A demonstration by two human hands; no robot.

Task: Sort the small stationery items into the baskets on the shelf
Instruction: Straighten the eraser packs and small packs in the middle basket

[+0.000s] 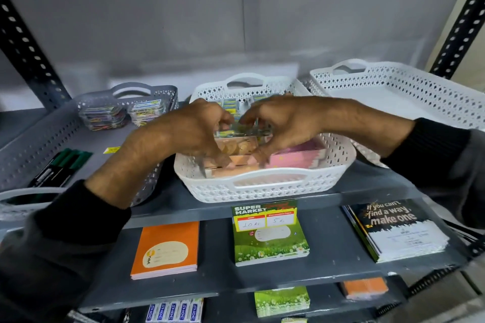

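Note:
A white lattice basket [265,186] stands in the middle of the shelf. Inside lie orange and pink sticky-note pads [294,158] and small packs of clips at the back. My left hand [194,134] and my right hand [283,126] reach into it from either side, fingers curled around a small clear pack of clips [244,130] held between them above the pads. The motion is blurred. A grey basket [52,136] on the left holds clear boxes of coloured rubber bands [105,118] and green markers [65,165].
A second white basket [409,86] stands at the right with nothing visible inside. The shelf below holds an orange notebook [165,249], a green notebook stack [270,238] with a price tag, and a dark one [396,228]. Slotted metal uprights flank the shelf.

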